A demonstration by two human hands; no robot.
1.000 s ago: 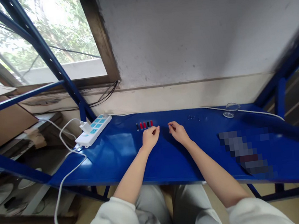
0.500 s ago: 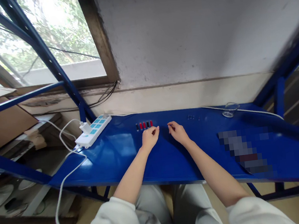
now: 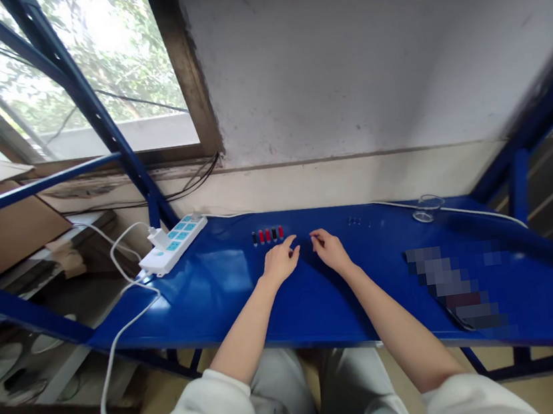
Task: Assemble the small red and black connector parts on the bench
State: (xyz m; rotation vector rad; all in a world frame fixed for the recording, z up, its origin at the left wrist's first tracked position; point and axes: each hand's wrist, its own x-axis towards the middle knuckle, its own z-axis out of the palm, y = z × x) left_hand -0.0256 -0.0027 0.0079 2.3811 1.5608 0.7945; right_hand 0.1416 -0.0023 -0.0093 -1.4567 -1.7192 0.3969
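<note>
My left hand (image 3: 280, 261) rests on the blue metal table (image 3: 226, 287) with its fingers curled and thumb pressed to the fingertips. It lies just in front of a short row of small red and black upright pieces (image 3: 267, 235). My right hand (image 3: 331, 249) rests a little to the right, its fingers also pinched together. The fingertips of the two hands nearly meet. Whatever they pinch is too small to make out.
A white and blue power strip (image 3: 175, 243) with a plug and white cable lies at the table's back left. Several tiny dark pieces (image 3: 355, 220) sit behind my right hand. A small clear glass dish (image 3: 425, 207) and a thin white wire lie at the back right.
Both hands have drawn slightly closer together, and the left thumb has stretched toward the right hand. The view has shifted a little downward.
</note>
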